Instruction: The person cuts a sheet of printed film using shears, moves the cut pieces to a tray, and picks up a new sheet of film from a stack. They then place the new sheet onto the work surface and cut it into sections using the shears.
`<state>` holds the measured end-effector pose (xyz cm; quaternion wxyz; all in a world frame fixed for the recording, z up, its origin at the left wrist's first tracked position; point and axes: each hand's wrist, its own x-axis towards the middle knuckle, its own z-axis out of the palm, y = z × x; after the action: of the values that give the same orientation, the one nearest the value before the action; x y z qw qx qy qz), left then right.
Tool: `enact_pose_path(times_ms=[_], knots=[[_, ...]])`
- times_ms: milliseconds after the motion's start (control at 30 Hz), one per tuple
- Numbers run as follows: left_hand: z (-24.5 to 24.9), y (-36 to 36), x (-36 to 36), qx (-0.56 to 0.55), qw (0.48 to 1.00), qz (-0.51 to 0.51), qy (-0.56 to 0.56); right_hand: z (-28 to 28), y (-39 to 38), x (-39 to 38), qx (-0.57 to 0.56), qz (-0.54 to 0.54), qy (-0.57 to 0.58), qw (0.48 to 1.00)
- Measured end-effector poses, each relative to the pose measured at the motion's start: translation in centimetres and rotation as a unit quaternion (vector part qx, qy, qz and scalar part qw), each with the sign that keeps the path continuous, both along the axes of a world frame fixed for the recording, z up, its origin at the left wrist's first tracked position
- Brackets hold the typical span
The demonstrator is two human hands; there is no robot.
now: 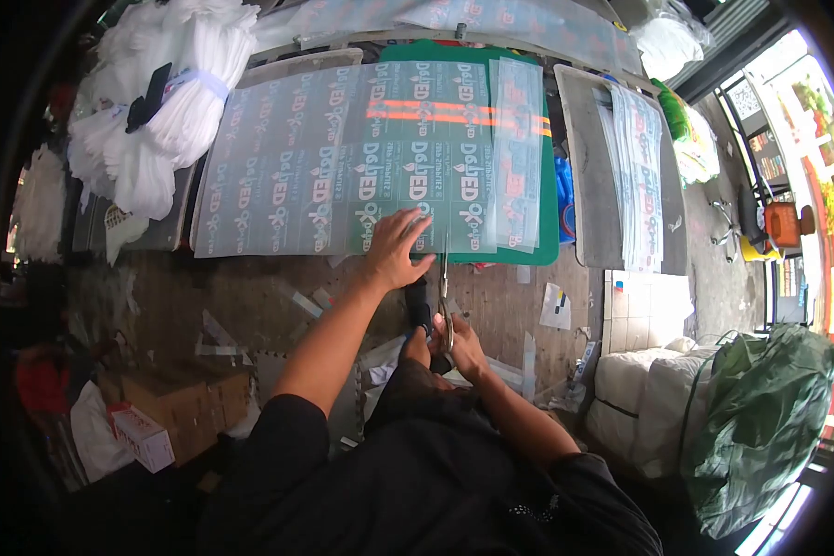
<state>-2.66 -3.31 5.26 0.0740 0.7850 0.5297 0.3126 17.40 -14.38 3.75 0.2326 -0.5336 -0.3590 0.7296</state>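
Note:
A wide translucent printed film sheet with rows of repeated white lettering lies over a green board. My left hand rests on the sheet's near edge, fingers apart and laid on the film. In my right hand, just below that edge, is a pair of scissors, its blades pointing away from me and meeting the film's edge. How far the blades are parted is too small to tell. Narrower printed strips lie on the board to the right of the blades.
A grey board at right carries a stack of printed strips. White bundled plastic bags sit at upper left. Film scraps litter the wooden floor. A cardboard box stands lower left; white and green sacks are lower right.

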Motion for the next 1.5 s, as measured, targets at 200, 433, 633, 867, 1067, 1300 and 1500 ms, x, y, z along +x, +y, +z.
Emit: enact_pose_path(times_ms=[200, 433, 633, 867, 1067, 1300, 1500], knots=[[-1.6, 0.2, 0.6, 0.042, 0.998, -0.054, 0.015, 0.0, 0.0, -1.0, 0.094, 0.004, -0.109, 0.990], [-2.2, 0.1, 1.3, 0.114, 0.991, -0.069, 0.004, 1.9, 2.0, -1.3, 0.059, -0.015, -0.100, 0.993], [-1.5, 0.1, 1.1, 0.135, 0.988, -0.078, -0.016, 2.5, 4.3, -1.8, 0.002, -0.054, -0.049, 0.997], [-1.7, -0.1, 0.6, 0.132, 0.987, -0.083, -0.024, 3.0, 5.3, -2.4, 0.036, -0.051, -0.067, 0.996], [-3.1, -0.5, 0.0, 0.088, 0.992, -0.085, -0.024, 2.5, 6.9, -2.5, 0.044, -0.043, -0.077, 0.995], [-2.0, -2.5, 0.4, -0.022, 0.992, -0.084, 0.095, 3.7, 7.4, -2.6, 0.050, -0.043, -0.056, 0.996], [-2.6, -2.4, 1.9, -0.024, 0.990, -0.059, 0.122, 3.1, 8.1, -2.8, 0.044, -0.057, -0.057, 0.996]])
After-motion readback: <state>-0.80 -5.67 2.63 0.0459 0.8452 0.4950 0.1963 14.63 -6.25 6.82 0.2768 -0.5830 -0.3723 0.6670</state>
